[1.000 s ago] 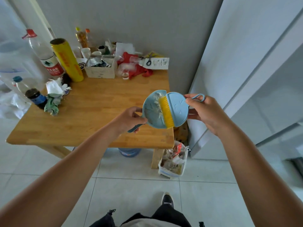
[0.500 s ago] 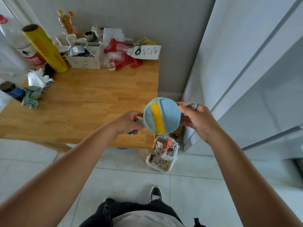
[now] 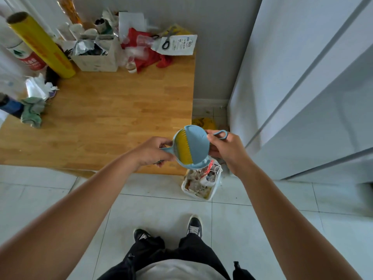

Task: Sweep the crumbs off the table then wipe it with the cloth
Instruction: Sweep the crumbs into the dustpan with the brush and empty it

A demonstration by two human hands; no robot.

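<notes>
Centre frame, off the table's lower right corner: dustpan and brush held in both hands.
Light wooden table (image 3: 113, 118) fills the upper left; a white plastic waste bin (image 3: 196, 196) stands on the floor tiles by its lower right corner. Left hand (image 3: 151, 151) grips the short handle of the round blue plastic dustpan (image 3: 193, 165). Right hand (image 3: 226, 148) grips the loop handle of the blue brush with yellow bristles (image 3: 198, 143), nested against the pan just above the bin. Crumpled green cloth (image 3: 32, 112) lies at the table's left edge.
</notes>
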